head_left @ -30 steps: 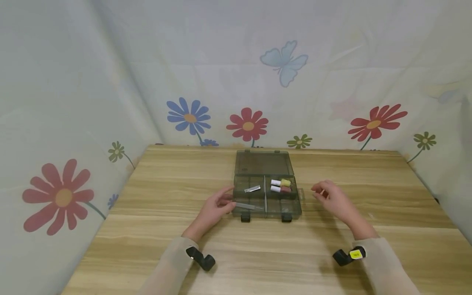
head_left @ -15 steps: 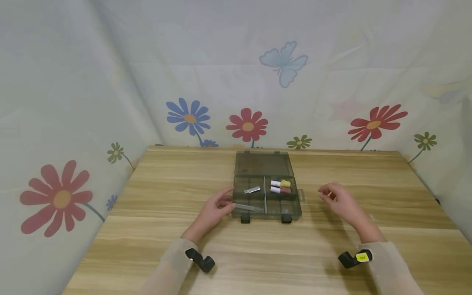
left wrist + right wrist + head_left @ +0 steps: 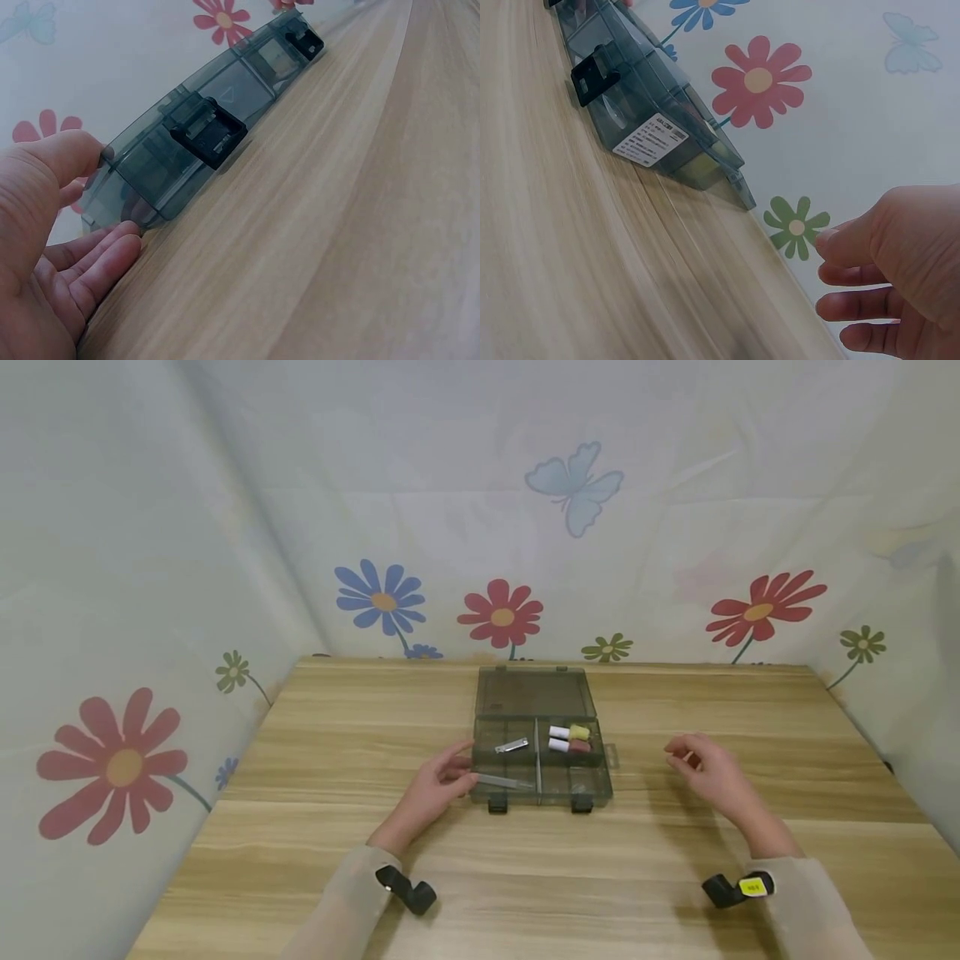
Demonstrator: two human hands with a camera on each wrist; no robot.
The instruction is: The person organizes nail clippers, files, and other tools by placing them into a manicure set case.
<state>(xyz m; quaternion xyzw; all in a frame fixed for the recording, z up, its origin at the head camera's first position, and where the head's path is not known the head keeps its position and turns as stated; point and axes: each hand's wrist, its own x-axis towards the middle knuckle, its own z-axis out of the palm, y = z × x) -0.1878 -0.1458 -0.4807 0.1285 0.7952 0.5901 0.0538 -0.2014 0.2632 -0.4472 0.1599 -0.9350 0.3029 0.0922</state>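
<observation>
A dark translucent storage box (image 3: 573, 789) stands with its lid (image 3: 536, 692) folded back. My left hand (image 3: 438, 785) holds its left side, thumb at the upper rim and fingertips by the lower edge in the left wrist view. Inside, nail clippers (image 3: 512, 745) occupy the back left compartment. Two white-capped bottles, one yellow (image 3: 580, 732) and one dark pink (image 3: 580, 747), lie at the back right. A slim pale strip (image 3: 497, 782) lies at the front left. My right hand (image 3: 708, 768) hovers right of the box, fingers loosely curled, nothing visible in them.
Two black latches hang at the box's front, one on the left (image 3: 210, 135) and one on the right (image 3: 582, 803). A tab (image 3: 612, 756) sticks out on its right side. The wooden table (image 3: 337, 727) meets a floral cloth backdrop (image 3: 637, 543).
My right hand has moved to the right, away from the box. My left hand, the box and its contents have stayed put.
</observation>
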